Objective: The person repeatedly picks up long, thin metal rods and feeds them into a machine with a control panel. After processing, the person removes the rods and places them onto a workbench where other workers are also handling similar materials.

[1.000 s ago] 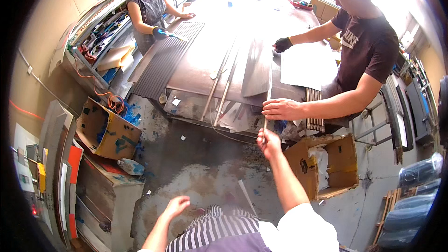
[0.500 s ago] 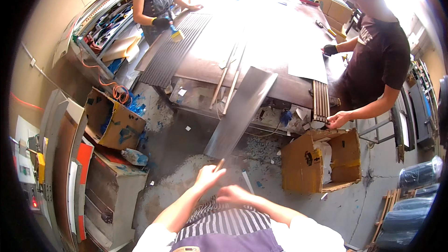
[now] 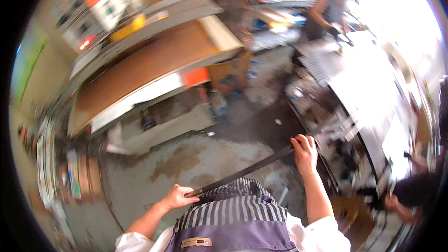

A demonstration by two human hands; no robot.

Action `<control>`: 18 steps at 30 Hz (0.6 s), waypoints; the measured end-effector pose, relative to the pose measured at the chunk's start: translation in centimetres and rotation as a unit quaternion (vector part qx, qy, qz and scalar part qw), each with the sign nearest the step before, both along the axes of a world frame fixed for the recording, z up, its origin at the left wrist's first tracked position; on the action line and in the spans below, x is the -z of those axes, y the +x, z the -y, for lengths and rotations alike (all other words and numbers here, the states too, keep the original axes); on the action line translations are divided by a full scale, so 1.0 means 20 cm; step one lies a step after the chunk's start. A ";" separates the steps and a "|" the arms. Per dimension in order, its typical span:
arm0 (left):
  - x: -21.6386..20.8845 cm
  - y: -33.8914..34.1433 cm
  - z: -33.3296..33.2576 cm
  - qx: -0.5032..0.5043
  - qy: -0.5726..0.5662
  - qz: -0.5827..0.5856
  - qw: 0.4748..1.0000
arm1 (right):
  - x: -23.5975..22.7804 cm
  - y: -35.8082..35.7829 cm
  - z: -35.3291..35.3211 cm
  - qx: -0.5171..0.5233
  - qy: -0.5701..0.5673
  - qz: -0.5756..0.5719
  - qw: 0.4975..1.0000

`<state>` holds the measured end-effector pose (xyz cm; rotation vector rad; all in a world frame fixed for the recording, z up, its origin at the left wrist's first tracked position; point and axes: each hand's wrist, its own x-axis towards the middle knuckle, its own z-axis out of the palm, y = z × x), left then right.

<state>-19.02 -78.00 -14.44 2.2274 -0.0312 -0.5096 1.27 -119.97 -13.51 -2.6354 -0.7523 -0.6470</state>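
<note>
A long, thin dark strip (image 3: 242, 173) slants across in front of my waist, its far end up to the right. My left hand (image 3: 176, 198) is closed on the near left end, thumb along it. Farther up, my right hand (image 3: 305, 153) grips the other end from above, fingers bent over it. The strip passes just over my striped apron (image 3: 233, 207). Its material cannot be made out through the blur.
On the left stands a bench with a brown board (image 3: 154, 70) and orange panel (image 3: 196, 77). A bright worktable (image 3: 373, 93) runs along the right. One co-worker (image 3: 329, 14) stands at its far end; another (image 3: 420, 191) is at the right. A cardboard box (image 3: 350, 214) sits low right.
My view has swung left, so the worktable now lies to the right. My hands have moved apart, and the strip now spans them. The wide grey panel no longer shows clearly.
</note>
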 end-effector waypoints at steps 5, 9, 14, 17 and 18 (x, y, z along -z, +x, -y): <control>-0.18 -0.24 -0.57 -0.120 0.142 0.148 0.971 | -0.20 0.07 -0.81 -0.085 -0.033 0.100 0.991; -0.33 -0.32 -0.93 -0.227 0.279 0.209 0.909 | -0.33 0.16 -1.32 -0.172 0.014 0.095 0.980; -0.37 -0.21 -1.34 -0.292 0.391 0.364 0.794 | -0.35 0.31 -1.84 -0.218 0.052 0.096 0.970; -0.35 -0.08 -1.61 -0.345 0.420 0.410 0.732 | -0.33 0.43 -2.12 -0.229 0.059 0.094 0.967; -0.35 -0.03 -1.69 -0.363 0.430 0.421 0.712 | -0.32 0.47 -2.21 -0.230 0.061 0.094 0.967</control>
